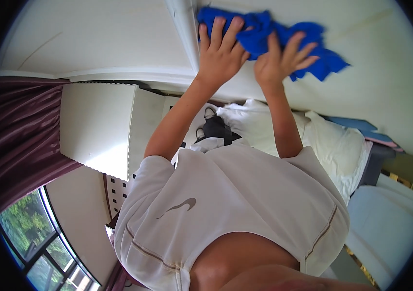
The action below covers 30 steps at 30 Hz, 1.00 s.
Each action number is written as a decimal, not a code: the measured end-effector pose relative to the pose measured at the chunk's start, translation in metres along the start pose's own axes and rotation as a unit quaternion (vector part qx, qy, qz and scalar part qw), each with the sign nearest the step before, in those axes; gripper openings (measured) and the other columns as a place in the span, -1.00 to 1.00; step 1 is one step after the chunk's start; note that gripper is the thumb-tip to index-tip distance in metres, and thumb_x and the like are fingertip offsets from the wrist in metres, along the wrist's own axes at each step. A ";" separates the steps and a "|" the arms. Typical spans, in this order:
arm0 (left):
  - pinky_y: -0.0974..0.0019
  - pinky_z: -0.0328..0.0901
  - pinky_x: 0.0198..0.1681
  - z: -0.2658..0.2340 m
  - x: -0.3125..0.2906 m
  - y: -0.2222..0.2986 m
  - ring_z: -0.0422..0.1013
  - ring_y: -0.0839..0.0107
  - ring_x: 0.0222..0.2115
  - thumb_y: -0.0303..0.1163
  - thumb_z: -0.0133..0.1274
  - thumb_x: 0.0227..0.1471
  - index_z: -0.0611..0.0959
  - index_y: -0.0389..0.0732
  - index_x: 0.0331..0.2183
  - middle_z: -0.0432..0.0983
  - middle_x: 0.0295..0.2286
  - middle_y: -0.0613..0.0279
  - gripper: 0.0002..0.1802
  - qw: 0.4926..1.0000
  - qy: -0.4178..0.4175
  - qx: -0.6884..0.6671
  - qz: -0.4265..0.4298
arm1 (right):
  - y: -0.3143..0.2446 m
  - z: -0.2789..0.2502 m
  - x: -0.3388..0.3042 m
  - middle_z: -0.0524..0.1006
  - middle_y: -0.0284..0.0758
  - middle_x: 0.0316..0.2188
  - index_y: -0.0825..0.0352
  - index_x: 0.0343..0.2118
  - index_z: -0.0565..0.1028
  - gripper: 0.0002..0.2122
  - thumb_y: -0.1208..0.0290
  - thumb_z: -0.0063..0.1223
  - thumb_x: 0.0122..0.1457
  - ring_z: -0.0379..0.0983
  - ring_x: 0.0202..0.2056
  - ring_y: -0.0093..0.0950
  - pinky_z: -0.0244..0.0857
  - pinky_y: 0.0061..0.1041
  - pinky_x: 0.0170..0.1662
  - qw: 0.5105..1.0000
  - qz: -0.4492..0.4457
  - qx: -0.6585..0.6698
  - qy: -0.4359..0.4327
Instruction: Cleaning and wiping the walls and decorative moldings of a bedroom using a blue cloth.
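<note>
A crumpled blue cloth (257, 41) is spread against the white wall at the top of the view. My left hand (222, 56) lies flat with fingers spread, pressing on the cloth's left part close to a white corner trim (183, 29). On the cloth's right part rests my right hand (279, 62), slightly blurred, its fingers stretched apart. Loose folds of cloth bunch up between the two hands and stick out past the right one. Both arms are raised and reach out from my white shirt.
Below the wall stands a bed with white bedding (332, 140). A white cabinet (97, 126) with a scalloped edge is on the left, beside a dark purple curtain (27, 131) and a window (37, 233). A pale blue padded piece (390, 218) is at the right.
</note>
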State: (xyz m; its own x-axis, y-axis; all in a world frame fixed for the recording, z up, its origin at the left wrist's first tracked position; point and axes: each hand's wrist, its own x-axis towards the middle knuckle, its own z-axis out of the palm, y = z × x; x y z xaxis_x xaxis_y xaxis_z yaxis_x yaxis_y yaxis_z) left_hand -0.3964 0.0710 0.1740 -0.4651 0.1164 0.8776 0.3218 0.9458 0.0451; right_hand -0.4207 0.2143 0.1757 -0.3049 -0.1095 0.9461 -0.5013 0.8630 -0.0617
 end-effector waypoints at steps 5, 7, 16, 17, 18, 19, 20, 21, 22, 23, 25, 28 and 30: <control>-0.12 0.13 0.04 0.039 -0.105 -0.017 0.29 0.20 -0.06 -0.24 0.13 -0.11 0.54 0.12 -0.07 0.37 -0.02 0.37 -0.54 0.988 -0.137 -0.061 0.027 | 0.042 0.030 -0.172 0.38 -0.49 0.11 0.01 -0.24 0.59 -0.82 0.27 0.07 0.07 0.02 0.28 -0.26 -0.33 0.07 0.21 0.978 -0.130 -0.085 -0.141; -0.14 0.13 0.05 0.059 -0.158 -0.016 0.31 0.15 -0.07 -0.30 0.14 -0.13 0.54 0.03 -0.08 0.40 -0.06 0.26 -0.53 0.983 -0.154 -0.102 0.005 | 0.044 0.028 -0.216 0.39 -0.61 0.09 0.00 -0.19 0.56 -0.79 0.25 0.06 0.09 0.08 0.25 -0.42 -0.09 -0.06 0.12 0.945 -0.168 -0.092 -0.263; -0.30 -0.09 0.21 0.165 -0.404 0.014 0.10 -0.20 0.14 -0.32 0.10 -0.10 0.41 -0.29 0.04 0.20 0.12 -0.12 -0.38 0.965 -0.144 -0.126 -0.180 | 0.063 0.065 -0.361 0.14 -0.51 0.29 0.18 0.16 0.31 -0.57 0.39 -0.18 0.19 -0.06 0.32 -0.61 0.03 -0.42 0.14 0.792 -0.364 0.017 -0.490; -0.32 -0.15 0.22 0.175 -0.422 0.026 -0.04 -0.39 0.17 -0.35 0.07 -0.09 0.34 -0.45 0.04 0.09 0.12 -0.38 -0.35 0.955 -0.154 -0.147 -0.207 | 0.063 0.068 -0.378 0.17 -0.50 0.27 0.18 0.15 0.32 -0.58 0.39 -0.19 0.19 -0.03 0.31 -0.58 0.08 -0.39 0.11 0.778 -0.360 0.022 -0.515; -0.33 -0.18 0.22 0.186 -0.438 0.040 -0.11 -0.44 0.18 -0.38 0.05 -0.07 0.25 -0.48 0.08 -0.02 0.15 -0.46 -0.30 0.946 -0.145 -0.154 -0.245 | 0.062 0.069 -0.395 0.20 -0.48 0.26 0.18 0.14 0.33 -0.59 0.38 -0.20 0.19 0.00 0.30 -0.56 0.14 -0.36 0.07 0.764 -0.355 0.028 -0.538; -0.33 -0.18 0.22 0.197 -0.451 0.052 -0.16 -0.45 0.19 -0.40 0.05 -0.07 0.20 -0.50 0.11 -0.10 0.16 -0.49 -0.27 0.936 -0.149 -0.153 -0.281 | 0.065 0.070 -0.415 0.18 -0.44 0.27 0.23 0.15 0.32 -0.58 0.41 -0.20 0.19 -0.03 0.31 -0.51 0.06 -0.30 0.17 0.762 -0.311 0.065 -0.564; -0.32 -0.19 0.23 0.207 -0.454 0.064 -0.21 -0.46 0.20 -0.42 0.05 -0.06 0.14 -0.52 0.13 -0.17 0.18 -0.52 -0.24 0.925 -0.150 -0.153 -0.313 | 0.069 0.069 -0.423 0.15 -0.41 0.28 0.28 0.15 0.30 -0.57 0.44 -0.19 0.18 -0.04 0.32 -0.50 -0.05 -0.31 0.25 0.767 -0.286 0.085 -0.567; -0.29 -0.21 0.24 0.215 -0.457 0.075 -0.29 -0.44 0.22 -0.47 0.03 -0.03 0.04 -0.53 0.16 -0.29 0.20 -0.51 -0.20 0.917 -0.154 -0.162 -0.332 | 0.076 0.072 -0.429 0.15 -0.40 0.28 0.30 0.15 0.29 -0.56 0.45 -0.18 0.17 -0.04 0.32 -0.50 -0.08 -0.33 0.26 0.767 -0.303 0.075 -0.561; -0.23 -0.24 0.26 0.218 -0.456 0.084 -0.30 -0.40 0.23 -0.49 -0.01 0.02 -0.05 -0.52 0.19 -0.31 0.20 -0.50 -0.18 0.901 -0.159 -0.172 -0.366 | 0.077 0.070 -0.428 0.14 -0.39 0.28 0.32 0.15 0.28 -0.55 0.46 -0.18 0.15 -0.05 0.32 -0.49 -0.11 -0.35 0.28 0.764 -0.315 0.067 -0.559; -0.20 -0.25 0.27 0.221 -0.454 0.099 -0.31 -0.38 0.24 -0.48 -0.02 0.04 -0.08 -0.51 0.20 -0.32 0.20 -0.50 -0.18 0.884 -0.123 -0.203 -0.402 | 0.082 0.066 -0.424 0.14 -0.32 0.28 0.36 0.16 0.28 -0.52 0.43 -0.13 0.13 -0.03 0.31 -0.49 -0.05 -0.38 0.27 0.756 -0.336 0.062 -0.557; -0.11 -0.29 0.29 0.223 -0.442 0.116 -0.34 -0.33 0.25 -0.47 -0.06 0.09 -0.14 -0.49 0.22 -0.36 0.21 -0.49 -0.17 0.878 -0.086 -0.220 -0.416 | 0.085 0.054 -0.414 0.18 -0.28 0.26 0.40 0.12 0.30 -0.53 0.46 -0.11 0.09 0.01 0.30 -0.46 -0.04 -0.33 0.26 0.785 -0.318 0.078 -0.527; -0.12 -0.40 0.29 0.217 -0.385 0.146 -0.41 -0.29 0.27 -0.27 -0.02 0.14 -0.15 -0.45 0.23 -0.41 0.23 -0.42 -0.12 0.867 0.004 -0.304 -0.396 | 0.100 0.019 -0.366 0.28 -0.30 0.20 0.41 0.02 0.41 -0.58 0.45 -0.05 0.04 0.09 0.26 -0.42 -0.03 -0.24 0.26 0.852 -0.260 0.112 -0.441; -0.21 -0.45 0.26 0.210 -0.313 0.167 -0.43 -0.28 0.27 -0.18 0.01 0.12 -0.20 -0.42 0.24 -0.44 0.24 -0.38 -0.04 0.888 0.070 -0.279 -0.358 | 0.114 -0.001 -0.304 0.33 -0.35 0.17 0.37 -0.09 0.49 -0.64 0.44 -0.01 0.00 0.14 0.23 -0.40 -0.04 -0.12 0.25 0.896 -0.226 0.127 -0.361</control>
State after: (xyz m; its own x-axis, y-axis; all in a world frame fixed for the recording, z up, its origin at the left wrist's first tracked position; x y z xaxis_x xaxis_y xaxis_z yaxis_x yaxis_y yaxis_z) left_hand -0.3702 0.2562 -0.1931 -0.6200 -0.5300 0.5786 0.3626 0.4604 0.8103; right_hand -0.3840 0.3462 -0.1183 -0.4230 -0.7889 0.4459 -0.8461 0.5200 0.1174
